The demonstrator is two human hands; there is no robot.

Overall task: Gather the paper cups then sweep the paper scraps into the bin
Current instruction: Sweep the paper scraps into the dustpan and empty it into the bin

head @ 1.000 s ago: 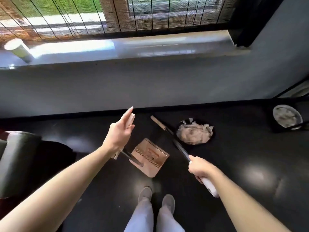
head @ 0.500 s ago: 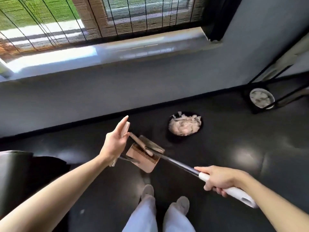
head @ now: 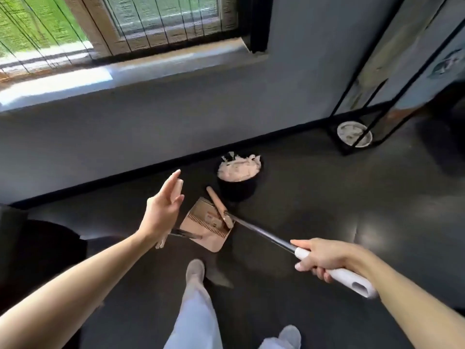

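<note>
While the right hand (head: pixel 324 258) curls its fingers round the white grip of the broom (head: pixel 264 234), the left hand (head: pixel 161 212) is raised with fingers straight and slightly spread. The pale handle of the dustpan (head: pixel 201 222) lies against its palm side, showing above the fingertips and below the wrist. Whether the thumb clasps that handle cannot be told.

The black bin (head: pixel 239 190) stands on the dark floor (head: pixel 327 197) near the foot of the grey wall, heaped to the rim with paper scraps (head: pixel 239 167); a few scraps stick up over its far edge. Just beside the bin, on its near left, sits the tan dustpan, its toothed edge turned toward the person. The broom's narrow head lies across the pan, one end reaching close to the bin's wall, and its metal shaft runs away from the bin down to the right hand, which is well apart from the bin on its near right. The left hand hovers to the left of the bin, above the pan's handle.

Farther right of the bin, a round pale container (head: pixel 354 134) sits under a black metal frame. Beyond the bin and up the wall runs a window sill (head: pixel 125 74). Nearer than the bin, two light shoes and pale trouser legs show.
</note>
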